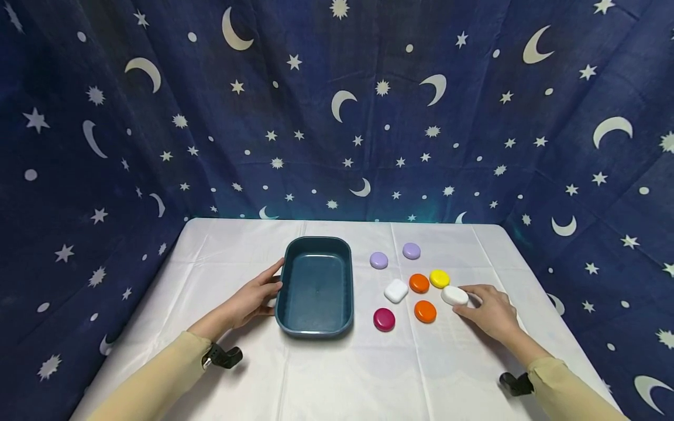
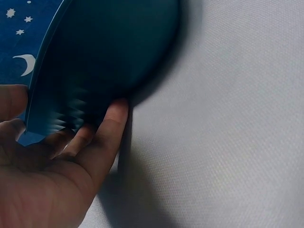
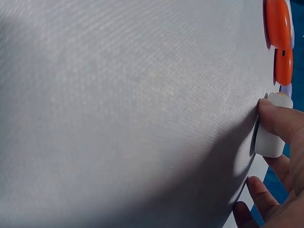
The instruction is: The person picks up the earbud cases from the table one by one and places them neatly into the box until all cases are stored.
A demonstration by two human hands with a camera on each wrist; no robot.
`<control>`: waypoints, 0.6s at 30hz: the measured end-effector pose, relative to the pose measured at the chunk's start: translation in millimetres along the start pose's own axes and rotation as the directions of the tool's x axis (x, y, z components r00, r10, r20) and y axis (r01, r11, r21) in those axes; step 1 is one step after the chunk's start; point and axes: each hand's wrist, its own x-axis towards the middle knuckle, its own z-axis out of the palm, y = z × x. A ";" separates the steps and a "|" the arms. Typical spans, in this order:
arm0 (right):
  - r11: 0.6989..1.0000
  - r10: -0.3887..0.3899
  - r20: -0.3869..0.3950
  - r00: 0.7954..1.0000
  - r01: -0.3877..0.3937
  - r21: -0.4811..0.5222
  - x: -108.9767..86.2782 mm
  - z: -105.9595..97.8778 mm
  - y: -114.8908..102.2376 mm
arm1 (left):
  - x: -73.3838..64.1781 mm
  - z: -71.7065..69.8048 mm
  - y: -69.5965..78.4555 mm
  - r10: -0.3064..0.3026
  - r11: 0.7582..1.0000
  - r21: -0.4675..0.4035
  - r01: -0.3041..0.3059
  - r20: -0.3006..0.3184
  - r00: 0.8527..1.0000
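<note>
A dark teal rectangular bin [image 1: 315,334] stands on the white-covered table. My left hand [image 1: 250,301] touches the outside of its left wall with fingers extended; in the left wrist view, fingertips [image 2: 116,113] lie against that wall. My right hand [image 1: 492,313] pinches a smooth white oval piece [image 1: 454,295] between thumb and fingers, at the right end of a group of glossy rounded pieces. In the right wrist view, the thumb lies across the white oval piece [image 3: 270,137], which is low at the table surface. What kind of things the pieces are, I cannot tell.
Near the held piece lie a yellow piece [image 1: 439,279] and two orange pieces [image 1: 419,283]. Closer to the bin are a white rounded square [image 1: 396,290], a crimson piece [image 1: 384,320] and two lilac pieces [image 1: 378,261]. A starry blue curtain [image 1: 316,117] surrounds the table.
</note>
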 end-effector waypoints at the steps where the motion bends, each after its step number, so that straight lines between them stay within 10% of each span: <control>1: 1.000 0.000 0.001 1.000 0.000 0.001 0.3 0.1 0.0 | 0.1 -0.1 0.0 0.001 1.000 -0.002 -0.001 0.002 1.000; 18: 0.983 -0.010 0.092 0.996 -0.007 0.183 9.9 -25.3 -21.1 | 1.3 -2.6 -1.8 0.001 1.000 -0.003 -0.001 0.018 1.000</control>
